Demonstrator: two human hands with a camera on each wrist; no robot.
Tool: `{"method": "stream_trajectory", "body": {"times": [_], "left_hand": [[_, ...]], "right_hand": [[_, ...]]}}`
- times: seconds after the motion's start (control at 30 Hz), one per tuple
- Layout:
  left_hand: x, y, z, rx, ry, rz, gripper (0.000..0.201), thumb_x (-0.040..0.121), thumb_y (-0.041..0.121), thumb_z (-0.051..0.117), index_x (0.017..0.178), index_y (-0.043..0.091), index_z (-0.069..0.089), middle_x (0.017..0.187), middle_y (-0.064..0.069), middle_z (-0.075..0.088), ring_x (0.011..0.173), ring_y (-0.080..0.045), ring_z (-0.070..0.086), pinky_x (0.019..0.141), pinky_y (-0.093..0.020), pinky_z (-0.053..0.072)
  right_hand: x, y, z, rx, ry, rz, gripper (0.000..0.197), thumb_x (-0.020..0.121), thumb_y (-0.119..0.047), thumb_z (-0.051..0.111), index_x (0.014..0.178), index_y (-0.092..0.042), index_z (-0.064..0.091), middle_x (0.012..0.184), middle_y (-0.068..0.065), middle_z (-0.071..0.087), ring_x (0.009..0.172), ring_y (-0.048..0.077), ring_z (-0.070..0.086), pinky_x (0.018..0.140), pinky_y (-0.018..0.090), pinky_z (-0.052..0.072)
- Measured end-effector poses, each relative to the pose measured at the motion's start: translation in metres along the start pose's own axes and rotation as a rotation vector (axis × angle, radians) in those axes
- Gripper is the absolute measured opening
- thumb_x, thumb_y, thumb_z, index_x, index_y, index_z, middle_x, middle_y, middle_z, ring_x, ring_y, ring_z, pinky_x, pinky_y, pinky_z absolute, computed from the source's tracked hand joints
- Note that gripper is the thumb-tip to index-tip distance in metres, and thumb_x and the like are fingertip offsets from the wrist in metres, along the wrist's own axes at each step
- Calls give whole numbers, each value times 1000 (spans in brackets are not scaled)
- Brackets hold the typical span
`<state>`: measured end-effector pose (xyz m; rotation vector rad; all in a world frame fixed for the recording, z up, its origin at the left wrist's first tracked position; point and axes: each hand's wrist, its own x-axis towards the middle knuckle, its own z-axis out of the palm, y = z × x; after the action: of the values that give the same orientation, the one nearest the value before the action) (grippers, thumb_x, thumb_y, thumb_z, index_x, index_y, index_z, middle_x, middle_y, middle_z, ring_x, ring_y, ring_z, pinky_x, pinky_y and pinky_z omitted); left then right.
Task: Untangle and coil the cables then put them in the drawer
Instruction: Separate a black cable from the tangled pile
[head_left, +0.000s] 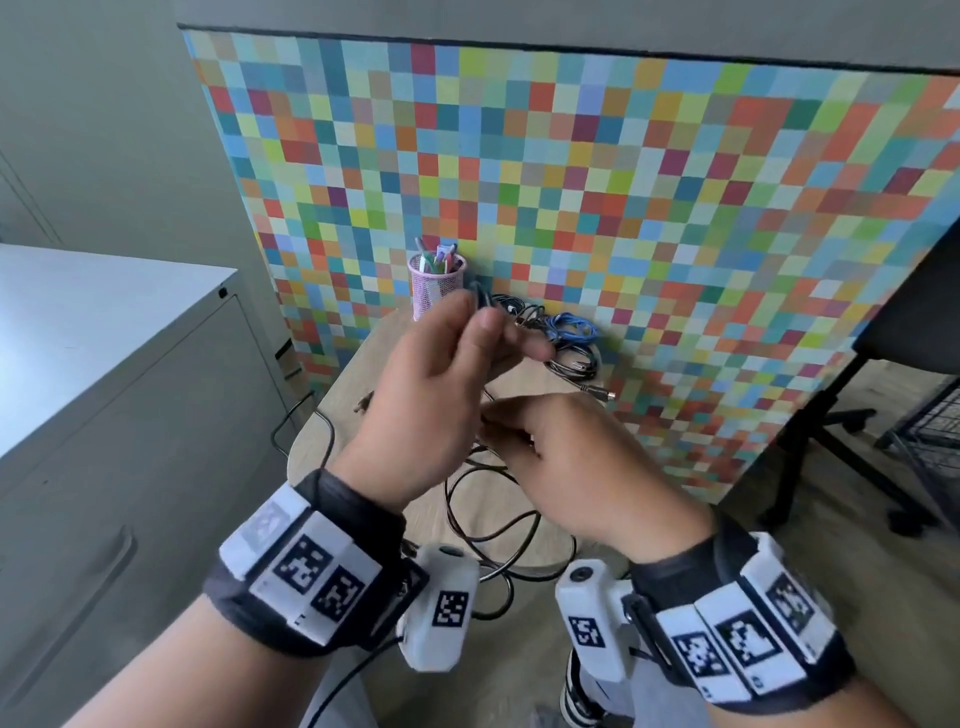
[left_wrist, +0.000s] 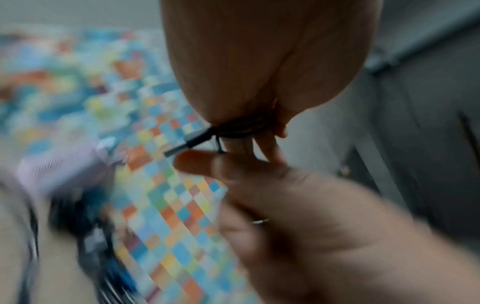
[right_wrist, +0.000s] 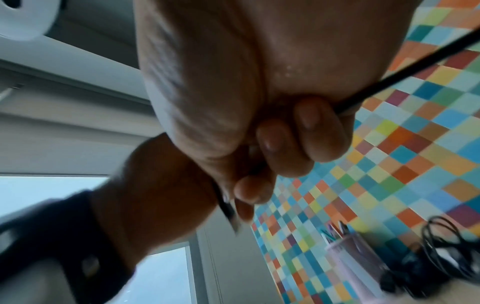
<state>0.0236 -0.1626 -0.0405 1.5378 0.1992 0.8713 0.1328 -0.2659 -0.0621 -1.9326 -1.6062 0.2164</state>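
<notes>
Over a small round wooden table (head_left: 374, 348), my left hand (head_left: 483, 325) grips a few turns of a black cable. In the left wrist view the coil (left_wrist: 244, 126) is wound round my fingers (left_wrist: 262, 144), and its USB plug (left_wrist: 182, 147) sticks out. My right hand (head_left: 519, 431), just below, is curled round the same black cable (right_wrist: 405, 76), which runs taut past the palm. The rest of that cable (head_left: 467, 499) lies in loose loops on the table and hangs over its front edge. A tangle of black cables and a blue cable (head_left: 569, 327) lies behind my hands.
A pink mesh pen cup (head_left: 436, 283) stands at the back of the table against a colourful checkered panel (head_left: 623, 182). A grey cabinet with drawers (head_left: 104, 415) is on the left. A black office chair (head_left: 909, 312) and a wire basket (head_left: 935, 431) are on the right.
</notes>
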Motion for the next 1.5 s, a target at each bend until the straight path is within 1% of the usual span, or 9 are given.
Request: {"method": "stream_trajectory", "body": {"times": [0.1,0.27,0.53,0.73,0.87,1.07,1.2,1.37,1.5], "left_hand": [[-2,-8,-6,770,-87,83,24,106,28,45,86,21,55,85,8,72,82,-18,64,79,-41,52],[-3,-4,-11,788,-307,-108,38,107,28,48,72,17,57,56,4,57,54,-15,50,59,-36,45],[-6,6,-22,-184,-362,-344,38,102,31,41,71,17,57,53,1,26,45,-12,18,42,-25,13],[-3,14,-7,-578,-190,-210,29,105,29,38,84,11,45,71,-10,64,72,-29,71,70,-32,62],[-3,4,-1,-198,-133,-68,28,109,28,34,89,11,44,113,-12,77,118,-26,68,104,-34,51],[-5,-9,0,834,-216,14,27,109,40,38,89,23,45,91,6,72,77,-13,63,71,-36,47],[-3,0,0,876,-284,-98,34,109,28,40,78,16,44,59,-2,61,56,-12,53,58,-26,37],[1,9,-5,844,-377,-148,44,108,30,44,68,12,51,59,-5,52,56,-16,42,58,-35,37],[-1,10,-11,681,-441,-236,45,109,32,45,73,10,59,56,1,47,52,-13,38,53,-30,34]], "right_hand": [[-4,-7,-16,-67,-51,-22,18,95,-39,63,78,-34,61,63,-6,55,61,18,51,57,40,45],[-10,-5,-52,31,0,22,13,87,-37,77,75,-31,78,67,-15,70,63,5,64,64,37,55],[-4,27,-75,237,296,-2,15,92,-25,75,93,-40,76,83,-37,71,83,-13,68,75,6,48],[-1,21,-25,224,76,63,21,101,-34,64,93,-47,78,61,-19,64,59,-6,57,58,23,44],[-1,8,-4,106,-3,41,24,102,-40,59,80,-45,66,56,-12,53,57,4,48,58,33,42],[-6,-3,-18,-13,-102,44,23,96,-27,62,74,-30,64,69,-6,58,68,18,57,62,39,46],[-11,0,-32,75,-88,4,23,91,-33,72,69,-38,72,61,-17,66,57,5,57,59,35,50],[-15,1,-46,109,35,-27,14,83,-33,84,72,-29,78,52,-5,57,48,7,42,47,20,34],[-16,3,-58,171,46,-19,7,83,-31,86,77,-33,82,60,-2,68,50,12,49,50,31,41]]}}
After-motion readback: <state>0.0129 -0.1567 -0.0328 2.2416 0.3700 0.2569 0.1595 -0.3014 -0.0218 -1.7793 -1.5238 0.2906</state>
